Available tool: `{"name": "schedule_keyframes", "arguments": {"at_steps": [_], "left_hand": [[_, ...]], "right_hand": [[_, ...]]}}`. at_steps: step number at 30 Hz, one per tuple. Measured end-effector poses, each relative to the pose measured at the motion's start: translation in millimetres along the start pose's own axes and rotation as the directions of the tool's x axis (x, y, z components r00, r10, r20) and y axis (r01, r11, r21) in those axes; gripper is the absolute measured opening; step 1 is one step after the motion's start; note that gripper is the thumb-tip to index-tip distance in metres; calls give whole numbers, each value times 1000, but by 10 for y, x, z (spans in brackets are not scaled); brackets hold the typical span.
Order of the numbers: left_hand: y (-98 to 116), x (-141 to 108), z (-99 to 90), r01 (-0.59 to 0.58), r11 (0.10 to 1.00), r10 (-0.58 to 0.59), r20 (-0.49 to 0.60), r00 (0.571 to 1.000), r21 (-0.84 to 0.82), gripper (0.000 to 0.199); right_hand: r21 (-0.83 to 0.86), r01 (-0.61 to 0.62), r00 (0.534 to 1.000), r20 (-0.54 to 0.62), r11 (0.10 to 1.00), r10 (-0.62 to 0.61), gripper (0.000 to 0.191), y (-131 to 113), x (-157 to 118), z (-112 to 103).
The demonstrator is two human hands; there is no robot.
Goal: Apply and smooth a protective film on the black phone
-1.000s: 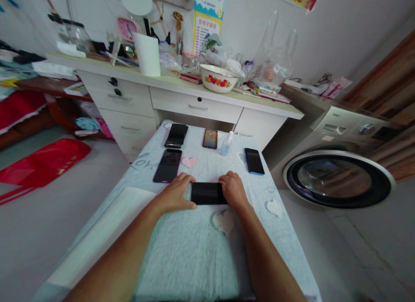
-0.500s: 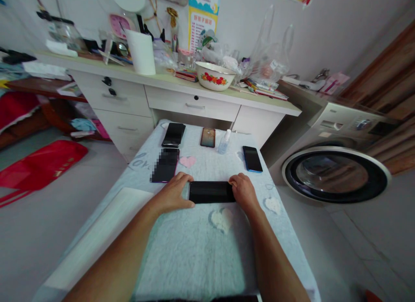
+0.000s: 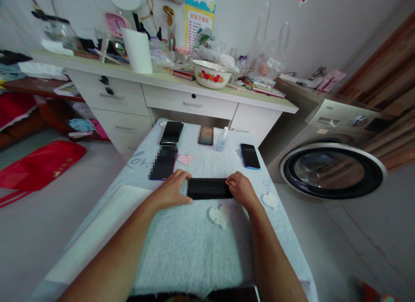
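A black smartphone [image 3: 209, 188] lies sideways on the cloth-covered table, dark screen up. My left hand [image 3: 173, 190] grips its left end, thumb at the near edge and fingers at the far edge. At the right end, my right hand [image 3: 242, 189] is closed with its fingers pressed to the screen. A small tan piece [image 3: 230, 183] shows at those fingertips; its kind is unclear. Beyond my hands are a purple-edged phone [image 3: 165, 162], a black phone [image 3: 171, 133], a brown phone-shaped item [image 3: 205, 135], a clear spray bottle [image 3: 222, 139] and a blue-edged phone [image 3: 250, 156].
A white board-like strip [image 3: 97, 232] lies along the table's left side. Behind stands a white desk [image 3: 191, 97] bearing a flowered bowl [image 3: 212, 74], a paper roll [image 3: 136, 51] and plastic bags. A washing machine [image 3: 333, 133] stands at right; a red bag [image 3: 42, 163] lies on the floor at left.
The view has shifted slightly, so everything sits a little higher and further left. My right fingers have moved slightly on the screen, and the tan piece shows more. My left hand keeps its grip.
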State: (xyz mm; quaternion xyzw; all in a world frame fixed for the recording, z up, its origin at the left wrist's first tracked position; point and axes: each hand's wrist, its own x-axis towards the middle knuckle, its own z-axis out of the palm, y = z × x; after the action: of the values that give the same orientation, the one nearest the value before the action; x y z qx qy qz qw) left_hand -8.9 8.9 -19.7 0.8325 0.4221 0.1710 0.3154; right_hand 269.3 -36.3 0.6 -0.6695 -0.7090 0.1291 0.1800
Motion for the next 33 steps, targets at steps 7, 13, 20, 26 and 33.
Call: {"name": "schedule_keyframes", "arguments": {"at_steps": [7,13,20,26,33], "left_hand": [[-19,8,2,-8,1000,8,-7,1000,12,63],[-5,6,-4,-7,1000,7,-6,1000,14,63],[25,2,-12,14,1000,-14,-7,1000,16,62],[44,1,-5,19,1000,-19,-24,1000,8,61],[50,-5,-19,20,1000,-20,-14,1000,8,62]], "right_hand": [[-21,69,997,38,997,-68,20,-150,-6,86],[-48,138,988,70,989,-135,21,-325,-25,162],[-30,250,962,118,968,-245,24,-565,-59,218],[37,346,926,149,938,-347,25,-669,-109,255],[40,364,915,172,931,-365,22,-585,-112,208]]}}
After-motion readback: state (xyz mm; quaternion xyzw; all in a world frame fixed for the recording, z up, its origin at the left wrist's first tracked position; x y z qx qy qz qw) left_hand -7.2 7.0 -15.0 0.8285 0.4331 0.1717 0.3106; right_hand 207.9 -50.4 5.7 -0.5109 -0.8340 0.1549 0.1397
